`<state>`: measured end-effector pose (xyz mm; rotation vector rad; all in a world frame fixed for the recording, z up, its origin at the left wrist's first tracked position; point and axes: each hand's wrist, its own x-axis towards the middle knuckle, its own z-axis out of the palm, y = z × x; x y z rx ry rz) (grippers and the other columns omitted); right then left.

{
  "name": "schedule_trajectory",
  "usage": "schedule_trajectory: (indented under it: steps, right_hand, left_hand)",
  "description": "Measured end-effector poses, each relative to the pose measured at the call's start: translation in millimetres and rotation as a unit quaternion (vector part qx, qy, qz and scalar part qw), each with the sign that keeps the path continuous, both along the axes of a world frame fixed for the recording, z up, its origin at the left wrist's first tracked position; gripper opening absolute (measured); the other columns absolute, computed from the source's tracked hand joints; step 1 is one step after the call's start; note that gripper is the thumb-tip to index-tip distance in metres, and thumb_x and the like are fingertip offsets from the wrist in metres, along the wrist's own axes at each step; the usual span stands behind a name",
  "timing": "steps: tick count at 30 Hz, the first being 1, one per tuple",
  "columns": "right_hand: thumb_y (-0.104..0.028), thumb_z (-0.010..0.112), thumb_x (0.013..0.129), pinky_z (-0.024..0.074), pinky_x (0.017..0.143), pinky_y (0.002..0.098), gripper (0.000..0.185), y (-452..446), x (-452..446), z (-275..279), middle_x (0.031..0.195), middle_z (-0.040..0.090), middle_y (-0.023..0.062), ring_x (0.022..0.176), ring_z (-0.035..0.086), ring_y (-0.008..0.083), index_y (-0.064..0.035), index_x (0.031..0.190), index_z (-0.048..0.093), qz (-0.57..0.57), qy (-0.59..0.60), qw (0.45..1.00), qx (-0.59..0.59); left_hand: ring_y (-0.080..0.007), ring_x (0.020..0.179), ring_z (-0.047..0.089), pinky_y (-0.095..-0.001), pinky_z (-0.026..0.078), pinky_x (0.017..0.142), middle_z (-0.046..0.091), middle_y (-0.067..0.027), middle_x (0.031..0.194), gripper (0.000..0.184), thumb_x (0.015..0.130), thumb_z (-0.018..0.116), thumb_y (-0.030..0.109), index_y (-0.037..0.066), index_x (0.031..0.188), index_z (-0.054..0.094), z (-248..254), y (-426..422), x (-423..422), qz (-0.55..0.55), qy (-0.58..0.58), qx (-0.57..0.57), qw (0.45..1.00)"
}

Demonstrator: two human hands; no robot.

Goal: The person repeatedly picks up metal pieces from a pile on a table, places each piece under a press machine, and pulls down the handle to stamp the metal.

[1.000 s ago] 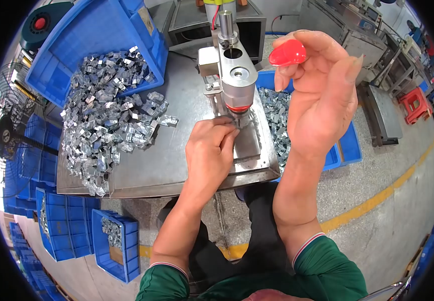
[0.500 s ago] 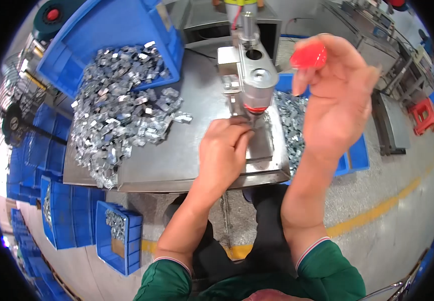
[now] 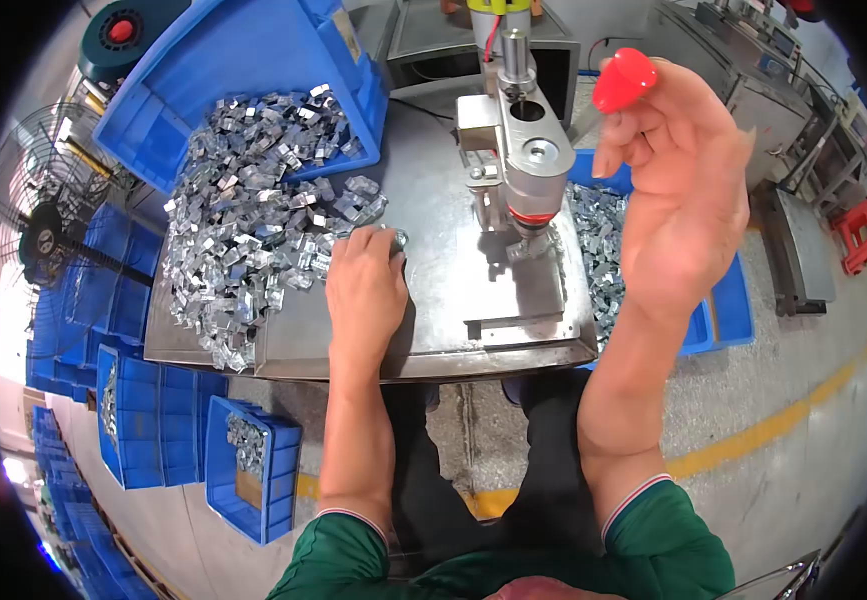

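Note:
My left hand (image 3: 365, 295) is at the right edge of a heap of small shiny metal parts (image 3: 243, 215) on the steel table. Its fingers are bent down over one metal part (image 3: 400, 238), which shows partly beside the fingertips. Up on the right, my right hand (image 3: 688, 200) grips a red knob (image 3: 625, 80) with curled fingers. Between the hands stands a bench press (image 3: 538, 155), its head with a red ring above a small metal fixture (image 3: 528, 245). What lies in the fixture is too small to make out.
A tipped blue bin (image 3: 143, 135) spills parts onto the table (image 3: 423, 310). Another blue bin (image 3: 733, 300) with parts stands right of the press. A smaller blue bin (image 3: 283, 490) sits on the floor at left, near a fan (image 3: 41, 235). A red stool (image 3: 858, 235) is far right.
My left hand has moved left from the press fixture to the loose part at the heap's edge. My right hand stays up at the red knob. The view has shifted slightly.

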<state>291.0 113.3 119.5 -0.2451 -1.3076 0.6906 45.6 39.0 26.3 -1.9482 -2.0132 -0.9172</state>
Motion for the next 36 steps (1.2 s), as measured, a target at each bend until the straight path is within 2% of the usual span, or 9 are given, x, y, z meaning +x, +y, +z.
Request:
schedule_trajectory:
  steps: [2,7,11,14,17,23,27,30,36]
  right_hand:
    - [-0.047,0.034,0.112,0.049,0.069,0.0325,0.066,-2.6,-1.1,1.1,0.11,0.067,0.02,0.086,0.06,0.019,0.0125,0.133,0.055,-0.019,-0.012,1.0,-0.007]
    - [-0.046,0.035,0.112,0.0487,0.068,0.0316,0.065,-5.1,-1.2,1.9,0.108,0.067,0.0197,0.084,0.06,0.0184,0.0131,0.132,0.055,-0.013,-0.001,1.0,-0.017]
    - [-0.033,0.052,0.11,0.0495,0.066,0.0274,0.045,-4.9,-5.5,4.5,0.096,0.07,0.0118,0.076,0.06,0.0126,0.0087,0.122,0.065,0.025,0.065,0.998,0.0]
    - [-0.035,0.046,0.111,0.049,0.067,0.0279,0.051,-2.8,-6.2,4.8,0.105,0.07,0.0149,0.082,0.061,0.0135,0.0113,0.124,0.062,0.013,0.071,0.997,0.0]
    - [-0.042,0.034,0.113,0.0483,0.071,0.0321,0.062,2.7,3.3,-1.2,0.123,0.067,0.0244,0.09,0.059,0.0194,0.0123,0.134,0.055,0.045,0.033,0.998,-0.007]
    - [-0.037,0.044,0.111,0.0488,0.069,0.0293,0.056,1.7,-1.2,0.4,0.112,0.069,0.0174,0.086,0.061,0.0157,0.0139,0.128,0.058,0.018,0.029,0.999,0.029]
    - [-0.035,0.053,0.109,0.0491,0.067,0.0267,0.047,-5.7,-8.3,7.4,0.097,0.071,0.0124,0.077,0.06,0.0124,0.0092,0.121,0.065,0.002,0.065,0.998,-0.014]
    - [-0.039,0.037,0.113,0.0477,0.067,0.0301,0.058,-6.0,-2.9,2.6,0.11,0.068,0.0187,0.085,0.059,0.0167,0.0136,0.129,0.056,-0.02,-0.003,1.0,-0.007]
    - [-0.039,0.04,0.113,0.0485,0.066,0.0294,0.056,-6.1,-4.3,3.5,0.11,0.068,0.0182,0.085,0.06,0.0165,0.0123,0.128,0.058,-0.009,0.014,1.0,-0.01]
  left_hand:
    - [-0.0379,0.095,0.064,-0.0471,0.05,0.081,0.071,-0.0136,0.097,0.019,0.082,0.074,0.002,0.005,0.1,0.072,-2.3,-2.5,6.5,-0.019,0.007,0.001,1.0]
    - [-0.0368,0.093,0.065,-0.0455,0.051,0.08,0.071,-0.014,0.093,0.013,0.082,0.073,0.002,0.004,0.095,0.074,4.0,-18.8,30.6,-0.074,-0.034,-0.033,0.996]
    - [-0.0383,0.093,0.063,-0.0458,0.051,0.083,0.068,-0.0169,0.101,0.018,0.079,0.076,0.002,0.004,0.096,0.075,4.5,-34.3,38.1,-0.103,-0.072,-0.037,0.991]
    - [-0.0378,0.105,0.061,-0.045,0.05,0.089,0.065,-0.0194,0.12,0.022,0.077,0.08,0.004,0.005,0.099,0.077,8.1,-42.3,34.1,-0.094,-0.056,-0.009,0.994]
    - [-0.0345,0.095,0.068,-0.0414,0.053,0.083,0.072,-0.0155,0.104,0.017,0.081,0.077,0.002,0.003,0.098,0.077,-1.3,-42.4,18.5,-0.116,-0.123,-0.043,0.985]
    - [-0.0299,0.082,0.072,-0.0358,0.055,0.073,0.074,-0.0158,0.092,0.012,0.086,0.076,0.002,0.001,0.097,0.077,-10.8,-38.9,12.3,-0.083,-0.186,-0.021,0.979]
    - [-0.0233,0.077,0.069,-0.032,0.054,0.068,0.07,-0.0119,0.098,0.018,0.083,0.08,0.001,0.001,0.101,0.076,-0.7,-38.8,12.0,-0.068,-0.124,-0.019,0.99]
    - [-0.0223,0.077,0.069,-0.031,0.053,0.068,0.072,-0.0131,0.092,0.015,0.082,0.08,-0.001,0.0,0.097,0.076,-7.0,-34.6,7.1,-0.075,-0.153,-0.018,0.985]
    - [-0.0118,0.081,0.066,-0.0255,0.051,0.073,0.074,-0.0074,0.091,0.01,0.084,0.076,-0.005,-0.005,0.094,0.075,0.4,-36.7,6.1,-0.026,-0.277,-0.016,0.96]
